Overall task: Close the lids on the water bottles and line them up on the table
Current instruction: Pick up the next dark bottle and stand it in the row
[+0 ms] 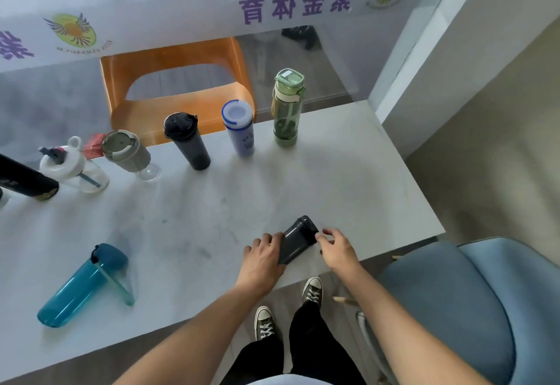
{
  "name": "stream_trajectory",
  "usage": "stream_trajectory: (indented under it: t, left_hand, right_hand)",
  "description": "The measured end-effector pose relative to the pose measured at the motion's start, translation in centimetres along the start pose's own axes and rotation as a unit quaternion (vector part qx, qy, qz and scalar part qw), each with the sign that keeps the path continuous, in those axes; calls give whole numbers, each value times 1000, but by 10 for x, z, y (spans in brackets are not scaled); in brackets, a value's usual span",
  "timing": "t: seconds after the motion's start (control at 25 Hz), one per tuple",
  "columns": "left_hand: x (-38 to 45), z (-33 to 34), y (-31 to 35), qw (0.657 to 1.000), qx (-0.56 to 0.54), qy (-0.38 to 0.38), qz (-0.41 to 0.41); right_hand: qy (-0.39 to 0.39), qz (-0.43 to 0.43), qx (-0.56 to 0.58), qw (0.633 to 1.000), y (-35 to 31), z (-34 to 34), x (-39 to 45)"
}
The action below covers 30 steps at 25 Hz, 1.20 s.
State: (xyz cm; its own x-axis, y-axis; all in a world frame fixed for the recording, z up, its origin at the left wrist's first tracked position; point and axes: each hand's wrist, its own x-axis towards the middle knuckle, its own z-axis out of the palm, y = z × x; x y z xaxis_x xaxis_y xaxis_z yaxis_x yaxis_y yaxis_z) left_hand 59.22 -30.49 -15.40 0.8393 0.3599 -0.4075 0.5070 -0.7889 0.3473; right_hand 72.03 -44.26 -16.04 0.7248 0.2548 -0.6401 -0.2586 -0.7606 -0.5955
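Observation:
A dark grey bottle (296, 237) lies on its side near the table's front edge. My left hand (264, 256) grips its lower body and my right hand (336, 248) touches it near the cap end with curled fingers. Along the far edge stand a green bottle (287, 112), a white-and-blue bottle (239, 128), a black bottle (188, 142) and a grey-lidded cup (125, 151). A clear bottle with a white lid (72, 166) and a black flask (24, 180) lean at the far left. A teal bottle (81, 286) lies on its side at the front left.
The grey table (212, 203) ends just in front of my hands. An orange chair (175, 81) stands behind the table, and a blue chair (472, 309) at my right. A glass wall with a printed band runs along the back.

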Motion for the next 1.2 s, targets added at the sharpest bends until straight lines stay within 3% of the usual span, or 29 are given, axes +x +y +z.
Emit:
stream_trajectory:
  t: [0.08,0.16,0.24,0.52,0.76,0.96,1.2]
  left_hand:
    - [-2,-5,0,997,-67,21,26]
    - [0,-11,7,990,-128,31,47]
    - [8,-20,20,984,-161,44,58]
    - [81,-61,80,955,-289,62,21]
    - [168,-104,122,926,-370,78,-24]
    - [225,-132,141,890,-442,78,-84]
    - [270,-150,152,880,-462,64,-91]
  right_hand:
    - [8,55,118,992,-7,-7,-1]
    - [-31,93,255,962,-18,-18,-5]
    - [-46,65,298,951,-33,-32,-5]
    - [67,-117,197,971,-87,-80,42]
    - [37,-108,219,969,-129,-123,121]
    - [45,-150,198,968,-166,-151,176]
    - [52,-177,165,969,-198,-172,218]
